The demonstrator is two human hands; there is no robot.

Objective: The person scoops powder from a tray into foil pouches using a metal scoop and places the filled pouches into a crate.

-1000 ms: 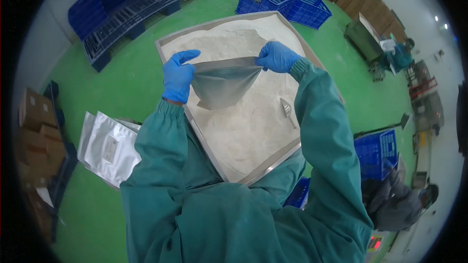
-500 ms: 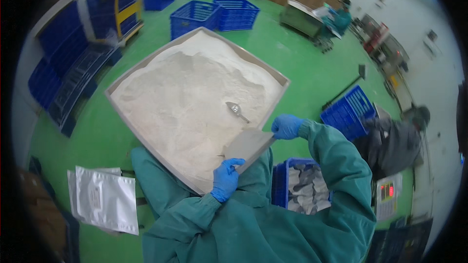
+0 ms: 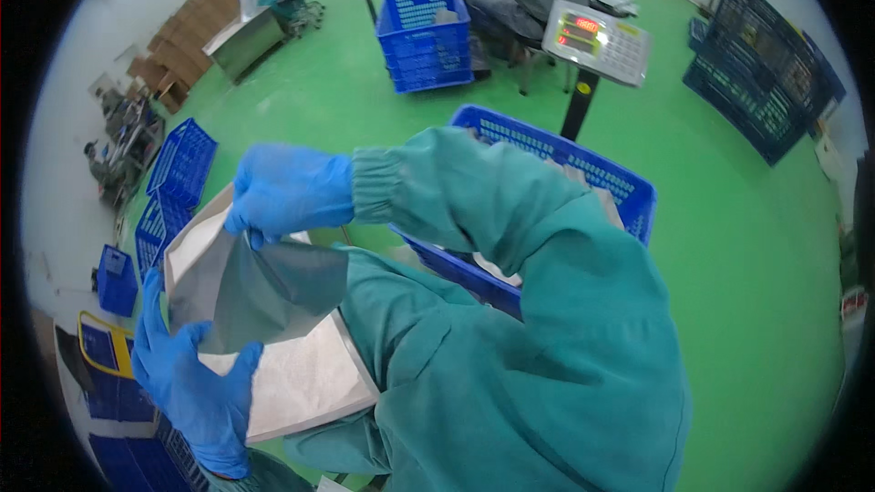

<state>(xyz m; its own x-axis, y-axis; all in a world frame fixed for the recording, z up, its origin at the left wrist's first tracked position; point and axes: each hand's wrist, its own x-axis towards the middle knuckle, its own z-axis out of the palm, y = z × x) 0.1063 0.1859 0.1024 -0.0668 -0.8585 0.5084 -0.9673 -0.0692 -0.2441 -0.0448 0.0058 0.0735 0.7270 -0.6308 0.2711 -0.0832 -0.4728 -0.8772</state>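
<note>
Grey pouch overlaps the tray rim, right hand gripping it, left hand spread, perhaps touching.

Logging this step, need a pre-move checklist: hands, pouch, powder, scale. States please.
1. Right hand gripping grey pouch by its upper edge: ok.
2. Left hand closed on pouch: not ok, fingers spread beside it.
3. Both hands gloved: ok.
4. Pouch contents: cannot tell, inside hidden.
5. Powder fully visible: not ok, pouch and left hand cover part.
6. Scale display lit: ok.
</note>
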